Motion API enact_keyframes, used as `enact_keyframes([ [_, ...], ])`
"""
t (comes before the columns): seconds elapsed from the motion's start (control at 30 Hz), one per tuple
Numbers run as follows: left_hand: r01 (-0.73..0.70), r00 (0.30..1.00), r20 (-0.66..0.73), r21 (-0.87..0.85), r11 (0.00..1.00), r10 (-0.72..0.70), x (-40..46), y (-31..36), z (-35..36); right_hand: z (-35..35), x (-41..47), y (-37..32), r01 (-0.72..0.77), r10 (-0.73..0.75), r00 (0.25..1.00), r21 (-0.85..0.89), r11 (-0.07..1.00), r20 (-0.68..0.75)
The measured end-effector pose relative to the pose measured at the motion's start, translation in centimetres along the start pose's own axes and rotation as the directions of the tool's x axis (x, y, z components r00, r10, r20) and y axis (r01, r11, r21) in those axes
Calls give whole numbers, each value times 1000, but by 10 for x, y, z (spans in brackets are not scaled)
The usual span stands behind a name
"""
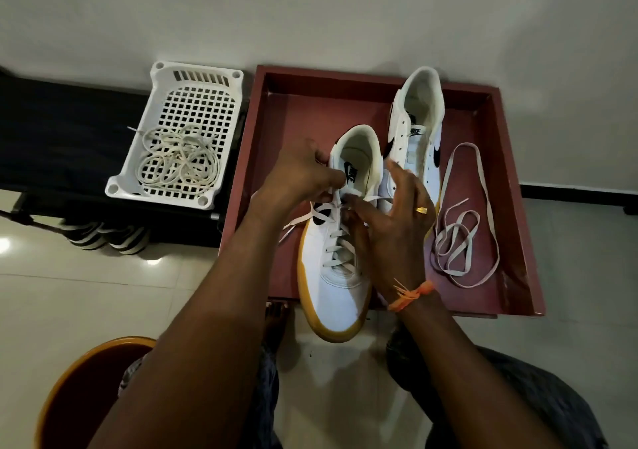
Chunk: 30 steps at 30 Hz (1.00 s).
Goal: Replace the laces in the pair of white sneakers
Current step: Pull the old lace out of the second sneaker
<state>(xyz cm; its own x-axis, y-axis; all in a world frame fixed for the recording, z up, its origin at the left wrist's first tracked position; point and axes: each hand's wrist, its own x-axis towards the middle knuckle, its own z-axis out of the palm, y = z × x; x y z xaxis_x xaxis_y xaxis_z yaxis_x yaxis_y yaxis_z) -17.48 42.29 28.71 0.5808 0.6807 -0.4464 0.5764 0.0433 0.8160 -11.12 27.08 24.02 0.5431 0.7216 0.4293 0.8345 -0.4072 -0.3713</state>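
Left grip (pixel 303 172) pinches lace (pixel 331 238) | right grip (pixel 393 207) pinches lace, fingertips hidden | near sneaker (pixel 338 296) eyelets covered

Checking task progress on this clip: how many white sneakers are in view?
2. The near sneaker lies partly in the red tray, toe over its front edge, with both hands at its laces. The far sneaker lies in the tray behind it, unlaced.
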Motion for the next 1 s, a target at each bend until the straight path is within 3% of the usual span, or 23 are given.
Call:
enact_keyframes([
  [0.1,-12,1000,2,-3,1000,12,-1,1,0,4,-2,-6,-59,59,998,-1,998,35],
  [0.2,-15,1000,-8,11,1000,15,-1,1,-1,-8,1,-8,-32,38,995,65,997,-87],
  [0.33,-5,1000,-7,-5,1000,5,1,-1,-1,-22,8,1,-148,204,957,259,955,-207],
  [0.4,3,1000,-11,-5,1000,-3,2,-1,-1,-22,9,2,-124,172,969,251,960,-180],
  [0.6,-3,1000,-1,-1,1000,3,2,-2,0,-1,-2,-2,2,-2,997,2,1000,77],
  [0.73,-5,1000,-5,8,1000,5,1,0,0,0,-4,-7,-42,43,999,135,990,-4],
  [0.87,5,1000,-16,-9,1000,-5,0,0,-1,-12,4,-2,-141,205,965,334,932,-162],
  [0.93,9,1000,-14,-5,1000,-9,1,1,-1,-14,7,2,-133,193,967,314,940,-169],
  [1.0,13,1000,-18,-6,1000,-13,1,0,-1,-12,7,1,-103,124,988,207,973,-88],
])
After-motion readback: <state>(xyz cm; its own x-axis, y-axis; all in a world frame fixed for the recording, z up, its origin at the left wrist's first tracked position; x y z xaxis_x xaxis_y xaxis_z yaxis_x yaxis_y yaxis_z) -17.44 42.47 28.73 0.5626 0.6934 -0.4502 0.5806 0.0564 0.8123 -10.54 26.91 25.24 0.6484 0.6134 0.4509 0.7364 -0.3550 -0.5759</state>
